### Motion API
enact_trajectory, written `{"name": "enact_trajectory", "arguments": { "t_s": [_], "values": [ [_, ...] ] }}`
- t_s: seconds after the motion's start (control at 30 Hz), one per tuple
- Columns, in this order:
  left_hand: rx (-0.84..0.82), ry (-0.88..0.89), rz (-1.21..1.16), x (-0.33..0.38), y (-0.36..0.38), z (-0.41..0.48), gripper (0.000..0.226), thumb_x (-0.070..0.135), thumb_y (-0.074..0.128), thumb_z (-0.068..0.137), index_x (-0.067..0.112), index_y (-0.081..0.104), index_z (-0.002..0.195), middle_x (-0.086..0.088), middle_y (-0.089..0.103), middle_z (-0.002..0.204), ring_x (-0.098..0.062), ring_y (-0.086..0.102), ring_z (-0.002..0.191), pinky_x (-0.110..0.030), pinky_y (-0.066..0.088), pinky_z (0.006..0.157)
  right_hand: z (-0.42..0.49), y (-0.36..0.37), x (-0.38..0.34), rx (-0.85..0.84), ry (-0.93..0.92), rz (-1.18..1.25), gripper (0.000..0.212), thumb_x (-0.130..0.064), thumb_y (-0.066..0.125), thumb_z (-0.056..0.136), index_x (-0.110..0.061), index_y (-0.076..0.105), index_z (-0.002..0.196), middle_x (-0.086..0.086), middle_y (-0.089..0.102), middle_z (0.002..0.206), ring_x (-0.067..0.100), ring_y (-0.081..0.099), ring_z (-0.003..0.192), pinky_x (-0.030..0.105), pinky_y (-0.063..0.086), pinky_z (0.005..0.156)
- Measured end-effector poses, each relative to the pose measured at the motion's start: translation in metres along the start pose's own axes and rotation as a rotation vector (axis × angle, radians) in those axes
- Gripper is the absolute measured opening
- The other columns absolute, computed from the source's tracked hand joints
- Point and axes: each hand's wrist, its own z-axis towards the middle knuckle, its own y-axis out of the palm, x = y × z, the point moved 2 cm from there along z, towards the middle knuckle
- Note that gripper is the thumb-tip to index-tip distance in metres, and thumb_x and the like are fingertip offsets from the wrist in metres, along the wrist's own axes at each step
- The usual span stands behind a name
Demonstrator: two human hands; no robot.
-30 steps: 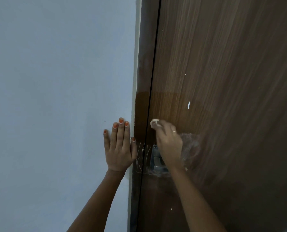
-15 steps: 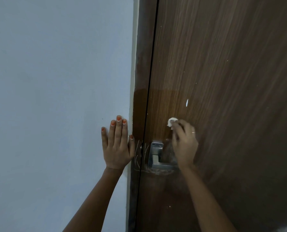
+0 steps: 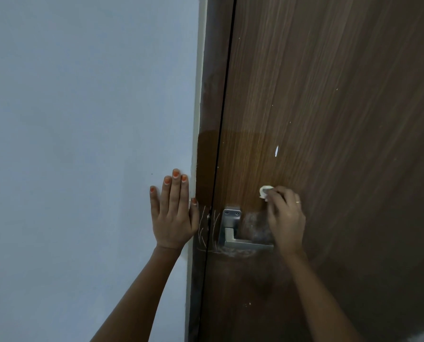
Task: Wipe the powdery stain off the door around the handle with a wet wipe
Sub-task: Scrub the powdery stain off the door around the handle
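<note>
The left hand (image 3: 172,213) lies flat and open on the smooth pale blue-grey painted wall (image 3: 82,119), left of the angular brushed-metal lever handle (image 3: 238,233), fingers spread. The right hand (image 3: 286,218), just right of the handle, pinches a small wadded white wet wipe (image 3: 264,191) against the brown wood-grain laminate door (image 3: 329,95), above the handle. A chalky, powdery whitish stain (image 3: 254,224) smears beside and under the handle. Above it, the door surface looks glossy and darker.

Bare forearms; orange nail polish on left hand (image 3: 172,218), ring on right hand (image 3: 286,215).
</note>
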Motion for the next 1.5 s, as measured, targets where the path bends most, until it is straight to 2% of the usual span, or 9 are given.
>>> {"name": "enact_trajectory", "arguments": {
  "t_s": [0.27, 0.53, 0.77, 0.97, 1.03, 1.1, 1.27, 1.4, 1.5],
  "values": [
    [-0.002, 0.000, -0.003, 0.001, -0.001, 0.001, 0.059, 0.031, 0.026, 0.100, 0.010, 0.004, 0.150, -0.003, -0.004, 0.158, -0.019, 0.001, 0.145, -0.042, 0.003, 0.117, -0.025, 0.014, -0.010, -0.254, -0.168, -0.098, 0.030, 0.006, 0.080, 0.059, -0.007, 0.068, 0.084, 0.006, 0.065, 0.085, 0.019, 0.060, 0.070, 0.013, 0.038, 0.050],
    [-0.006, -0.001, 0.004, 0.000, 0.000, 0.000, 0.059, 0.031, 0.027, 0.099, 0.010, 0.004, 0.150, -0.003, -0.004, 0.158, -0.019, 0.000, 0.145, -0.041, 0.002, 0.117, -0.005, -0.006, 0.029, 0.199, 0.384, 0.175, 0.017, -0.005, 0.063, 0.082, -0.008, 0.065, 0.098, 0.011, 0.059, 0.102, 0.025, 0.058, 0.092, 0.032, 0.049, 0.071],
    [-0.002, 0.001, 0.004, 0.000, 0.001, 0.001, 0.060, 0.030, 0.028, 0.098, 0.010, 0.005, 0.150, -0.003, -0.003, 0.158, -0.019, 0.001, 0.145, -0.041, 0.003, 0.117, -0.035, 0.018, 0.006, -0.039, 0.031, -0.057, 0.028, 0.004, 0.073, 0.071, -0.005, 0.067, 0.096, 0.010, 0.063, 0.096, 0.023, 0.058, 0.085, 0.019, 0.041, 0.060],
    [-0.005, 0.003, 0.014, 0.000, 0.000, 0.000, 0.073, 0.026, 0.042, 0.089, 0.010, 0.005, 0.150, -0.003, -0.003, 0.158, -0.020, 0.001, 0.145, -0.042, 0.002, 0.117, -0.021, -0.003, 0.031, 0.302, 0.536, 0.242, 0.015, -0.002, 0.059, 0.084, -0.003, 0.064, 0.098, 0.016, 0.057, 0.101, 0.030, 0.061, 0.088, 0.032, 0.049, 0.077],
    [-0.008, 0.000, 0.015, 0.000, 0.000, 0.000, 0.073, 0.026, 0.042, 0.088, 0.010, 0.005, 0.150, -0.003, -0.003, 0.158, -0.020, 0.001, 0.145, -0.042, 0.002, 0.117, 0.001, -0.010, 0.025, 0.432, 0.595, 0.314, 0.017, -0.002, 0.057, 0.084, 0.001, 0.063, 0.099, 0.022, 0.057, 0.101, 0.027, 0.061, 0.083, 0.015, 0.046, 0.076],
    [-0.009, 0.001, 0.013, 0.000, 0.000, 0.000, 0.070, 0.027, 0.039, 0.091, 0.010, 0.005, 0.150, -0.003, -0.003, 0.158, -0.019, 0.001, 0.145, -0.042, 0.003, 0.117, 0.024, -0.016, 0.013, 0.514, 0.597, 0.354, 0.019, -0.002, 0.057, 0.084, 0.003, 0.064, 0.101, 0.024, 0.057, 0.101, 0.023, 0.059, 0.081, 0.002, 0.038, 0.073],
    [-0.008, 0.000, 0.006, 0.001, 0.000, 0.000, 0.061, 0.029, 0.030, 0.097, 0.010, 0.005, 0.150, -0.003, -0.003, 0.158, -0.019, 0.001, 0.145, -0.042, 0.003, 0.117, 0.064, -0.012, -0.027, 0.463, 0.485, 0.405, 0.023, -0.008, 0.056, 0.088, -0.002, 0.064, 0.109, 0.019, 0.055, 0.106, 0.021, 0.058, 0.091, 0.020, 0.048, 0.077],
    [-0.003, 0.002, -0.003, 0.001, 0.000, 0.001, 0.060, 0.029, 0.028, 0.098, 0.010, 0.005, 0.150, -0.003, -0.003, 0.158, -0.019, 0.001, 0.145, -0.041, 0.003, 0.117, 0.059, -0.005, -0.039, 0.328, 0.270, 0.229, 0.021, -0.009, 0.059, 0.087, -0.006, 0.066, 0.107, 0.014, 0.059, 0.103, 0.019, 0.056, 0.091, 0.016, 0.043, 0.071],
    [-0.001, -0.001, -0.006, 0.000, 0.000, 0.001, 0.059, 0.030, 0.027, 0.099, 0.010, 0.004, 0.150, -0.003, -0.004, 0.158, -0.019, 0.000, 0.145, -0.041, 0.002, 0.117, 0.037, -0.002, -0.022, 0.281, 0.287, 0.200, 0.021, -0.007, 0.061, 0.086, -0.005, 0.065, 0.107, 0.016, 0.058, 0.105, 0.019, 0.056, 0.092, 0.008, 0.044, 0.073]
  ]
}}
